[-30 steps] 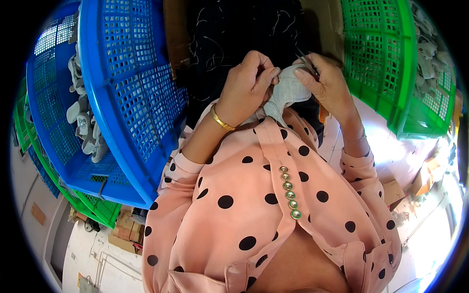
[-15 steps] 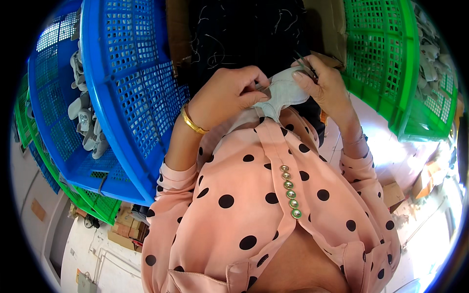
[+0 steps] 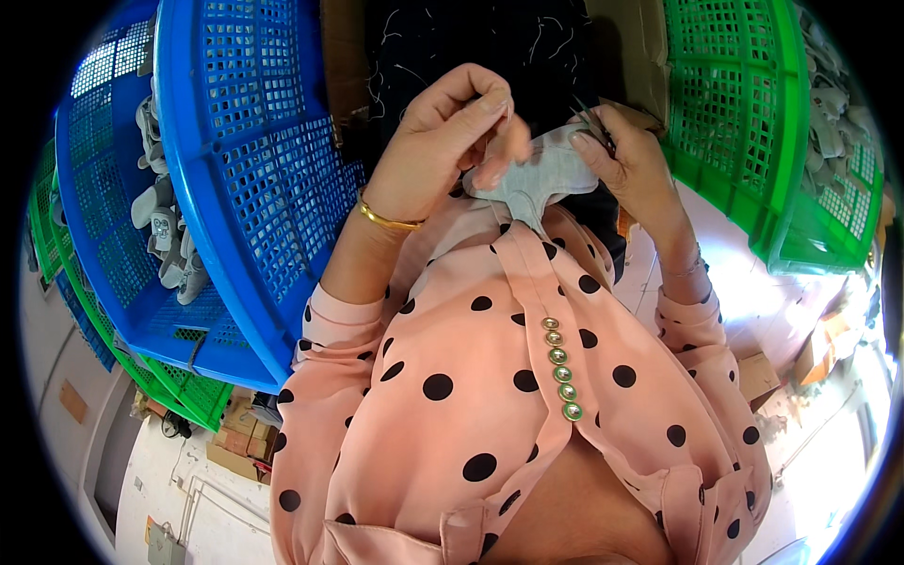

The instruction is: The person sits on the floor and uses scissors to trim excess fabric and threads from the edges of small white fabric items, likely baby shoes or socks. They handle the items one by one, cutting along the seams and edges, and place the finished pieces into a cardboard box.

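A light grey stitched shoe upper (image 3: 541, 174) hangs in front of my body, its narrow strap end against my shirt. My right hand (image 3: 629, 165) grips the upper's right edge between thumb and fingers. Tucked in the same hand is a slim dark metal tool like thread snips (image 3: 590, 121), its tip pointing up and left; the rest is hidden by my fingers. My left hand (image 3: 452, 141), with a gold bangle (image 3: 391, 222) on its wrist, is raised just left of the upper. Its fingers are curled in and partly blurred; whatever they pinch, if anything, is too small to tell.
A blue perforated crate (image 3: 235, 179) stands close on my left, with another holding grey shoe pieces (image 3: 165, 226) beyond it. On my right is a green crate (image 3: 734, 113) beside more grey pieces (image 3: 829, 122). White thread ends lie on dark cloth (image 3: 480, 56) ahead.
My left hand has let go of the upper's left part and moved up, its fingers still curled. My right hand stays nearly in place, holding the upper and the tool.
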`<state>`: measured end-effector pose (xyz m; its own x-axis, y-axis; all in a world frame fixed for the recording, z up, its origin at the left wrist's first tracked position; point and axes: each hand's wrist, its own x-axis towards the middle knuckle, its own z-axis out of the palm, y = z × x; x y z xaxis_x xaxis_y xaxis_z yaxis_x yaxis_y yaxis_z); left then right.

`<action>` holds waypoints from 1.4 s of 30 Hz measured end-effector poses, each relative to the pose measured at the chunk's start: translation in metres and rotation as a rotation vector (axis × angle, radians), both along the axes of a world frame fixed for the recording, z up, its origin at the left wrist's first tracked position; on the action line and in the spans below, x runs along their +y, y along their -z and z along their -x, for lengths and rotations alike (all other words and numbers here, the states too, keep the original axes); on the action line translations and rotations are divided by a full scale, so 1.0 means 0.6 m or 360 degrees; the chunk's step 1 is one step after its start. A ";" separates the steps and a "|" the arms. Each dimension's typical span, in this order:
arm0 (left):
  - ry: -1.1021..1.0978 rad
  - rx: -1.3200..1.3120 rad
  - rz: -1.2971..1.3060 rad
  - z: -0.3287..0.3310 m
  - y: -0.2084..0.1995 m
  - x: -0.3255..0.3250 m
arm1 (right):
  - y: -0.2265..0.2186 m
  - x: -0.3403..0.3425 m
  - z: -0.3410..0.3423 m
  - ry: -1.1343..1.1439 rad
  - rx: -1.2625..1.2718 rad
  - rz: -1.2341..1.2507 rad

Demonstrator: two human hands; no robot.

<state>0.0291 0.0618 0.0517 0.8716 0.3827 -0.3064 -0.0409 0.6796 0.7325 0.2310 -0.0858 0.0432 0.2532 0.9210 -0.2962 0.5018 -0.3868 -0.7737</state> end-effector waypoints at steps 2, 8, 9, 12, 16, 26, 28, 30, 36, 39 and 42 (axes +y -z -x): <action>-0.0120 0.0315 -0.0834 -0.014 0.010 -0.020 | -0.001 0.000 0.001 -0.0002 -0.0006 0.0010; 0.0430 0.0620 -0.1718 -0.016 0.004 -0.026 | 0.004 -0.005 0.012 0.0028 -0.0063 -0.0051; 0.0482 0.0642 -0.1482 -0.022 0.002 -0.025 | 0.004 -0.006 0.017 0.0032 -0.0088 -0.0086; 0.0041 0.0495 -0.0324 -0.036 0.026 -0.052 | 0.023 -0.019 0.029 0.0046 -0.0193 -0.0201; -0.0285 0.0381 0.0049 -0.047 0.043 -0.080 | 0.034 -0.036 0.020 -0.0055 -0.0448 -0.0174; -0.0377 0.0283 0.0156 -0.054 0.052 -0.090 | -0.075 0.026 -0.020 -0.0787 -0.0753 -0.0017; -0.0372 0.0256 0.0141 -0.054 0.053 -0.090 | -0.083 0.039 -0.014 -0.0876 -0.0813 0.0048; -0.0357 0.0254 0.0107 -0.054 0.054 -0.090 | -0.094 0.049 -0.008 -0.0944 -0.0870 0.0111; -0.0310 0.0339 -0.0006 -0.050 0.051 -0.084 | -0.097 0.058 0.013 -0.1067 -0.1078 0.0143; -0.0490 0.0437 -0.0662 -0.035 0.078 -0.063 | -0.086 0.056 0.014 -0.0960 -0.1182 0.0074; -0.0740 0.0627 -0.2015 -0.014 0.072 -0.029 | -0.070 0.036 0.014 -0.0718 -0.1155 0.0046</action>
<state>0.0372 0.0445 0.0086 0.5294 0.8052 0.2672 0.2721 -0.4595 0.8455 0.2224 -0.0640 0.0850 0.0000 0.9738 -0.2273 0.9799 -0.0453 -0.1941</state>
